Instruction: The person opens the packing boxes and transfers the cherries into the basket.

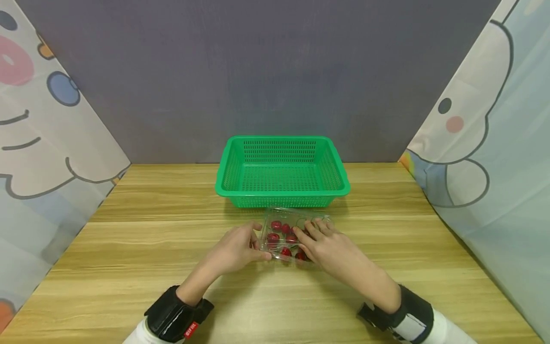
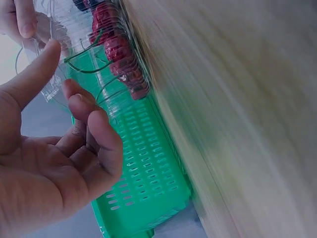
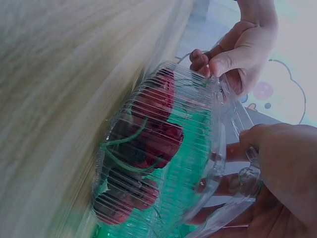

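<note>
A clear plastic clamshell box with several dark red cherries stands on the table in front of the green basket. Its lid sits slightly raised over the base along the near side. At the box's left end, my left hand pinches the near corner between thumb and fingers, the other fingers curling in. My right hand lies over the right half of the lid, fingers spread and mostly straight, thumb at the near edge. Green stems show through the ribbed wall in the right wrist view.
A green perforated basket stands right behind the box, against the grey back wall. The wooden table spreads out on both sides. Cartoon-printed curtains flank it left and right.
</note>
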